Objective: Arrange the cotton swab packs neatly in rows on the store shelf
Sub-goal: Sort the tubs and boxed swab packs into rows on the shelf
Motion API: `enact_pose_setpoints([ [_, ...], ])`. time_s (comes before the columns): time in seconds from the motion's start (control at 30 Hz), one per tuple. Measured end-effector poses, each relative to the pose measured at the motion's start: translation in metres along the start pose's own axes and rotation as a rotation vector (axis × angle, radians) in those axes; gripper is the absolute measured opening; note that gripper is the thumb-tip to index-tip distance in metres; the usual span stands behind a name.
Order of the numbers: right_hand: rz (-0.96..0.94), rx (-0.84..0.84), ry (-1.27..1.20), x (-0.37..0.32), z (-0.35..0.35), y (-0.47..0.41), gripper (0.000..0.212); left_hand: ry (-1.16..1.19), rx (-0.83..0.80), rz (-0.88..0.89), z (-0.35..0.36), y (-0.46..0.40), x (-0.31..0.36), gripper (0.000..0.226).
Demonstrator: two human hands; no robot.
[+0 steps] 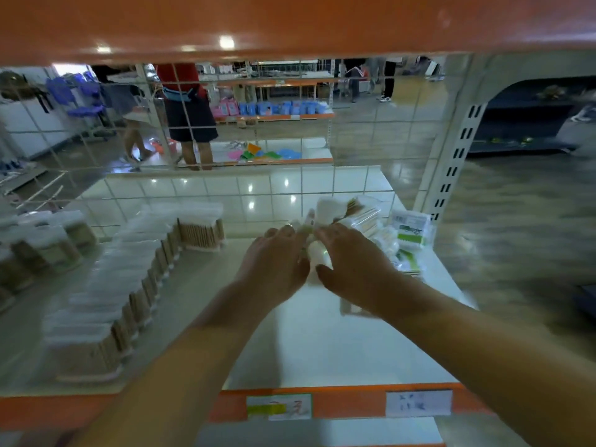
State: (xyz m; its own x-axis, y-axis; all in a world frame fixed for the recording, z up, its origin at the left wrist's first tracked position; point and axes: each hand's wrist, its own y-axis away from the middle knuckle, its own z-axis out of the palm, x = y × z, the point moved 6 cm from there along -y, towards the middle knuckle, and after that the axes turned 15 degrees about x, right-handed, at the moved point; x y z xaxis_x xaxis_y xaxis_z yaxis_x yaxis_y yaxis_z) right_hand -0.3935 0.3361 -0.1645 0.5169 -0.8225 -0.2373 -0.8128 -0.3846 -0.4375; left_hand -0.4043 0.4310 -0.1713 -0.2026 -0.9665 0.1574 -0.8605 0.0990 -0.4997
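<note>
So this looks like the pick-up part of the job. Both hands are reaching into the loose heap of cotton swab packs (351,217) sitting at roughly 1 o'clock on the shelf (322,343), right up near the wire grid back (225,188). The left hand (274,262) and right hand (351,262) are close together with a white pack (317,256) between them, touching it from both sides. The fingers look curled onto it, but it's all motion-blurred, so I honestly can't tell if either one has a real grip or is just nudging it.

Over at 9 o'clock there's already a tidy row of packs (129,285) standing on edge, running front to back, with another batch (42,246) further left.

My guess for the next move: get a firm hold on that pack, carry it left, and stand it in line with the finished row, same way up.

Hard to see: the fingertips are buried in the heap, the labelled packs (411,232) at 2 o'clock are too smeared to read, and the price tags (418,403) on the orange shelf edge are unreadable too.
</note>
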Motion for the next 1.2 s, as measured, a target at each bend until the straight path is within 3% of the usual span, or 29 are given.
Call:
enact_pose_setpoints([
  [0.2, 0.057, -0.004, -0.007, 0.036, -0.014, 0.038, 0.059, 0.068, 0.009, 0.066, 0.017, 0.009, 0.04, 0.04],
  [0.4, 0.1, 0.018, 0.016, 0.065, -0.027, 0.078, 0.047, 0.13, -0.026, 0.092, 0.029, 0.027, 0.066, 0.03],
  [0.57, 0.094, 0.078, 0.074, 0.087, -0.028, 0.115, 0.053, 0.162, -0.063, 0.104, 0.036, 0.038, 0.079, 0.048],
  [0.77, 0.231, 0.095, 0.072, 0.108, -0.036, 0.145, 0.045, 0.179, 0.0, 0.155, 0.038, 0.038, 0.101, 0.041],
  [0.9, 0.393, 0.116, 0.054, 0.133, -0.039, 0.161, 0.039, 0.201, -0.192, 0.169, 0.059, 0.034, 0.122, 0.042],
  [1.2, 0.627, 0.261, 0.05, 0.169, -0.041, 0.175, 0.033, 0.208, -0.389, 0.294, 0.11, 0.007, 0.169, 0.043],
])
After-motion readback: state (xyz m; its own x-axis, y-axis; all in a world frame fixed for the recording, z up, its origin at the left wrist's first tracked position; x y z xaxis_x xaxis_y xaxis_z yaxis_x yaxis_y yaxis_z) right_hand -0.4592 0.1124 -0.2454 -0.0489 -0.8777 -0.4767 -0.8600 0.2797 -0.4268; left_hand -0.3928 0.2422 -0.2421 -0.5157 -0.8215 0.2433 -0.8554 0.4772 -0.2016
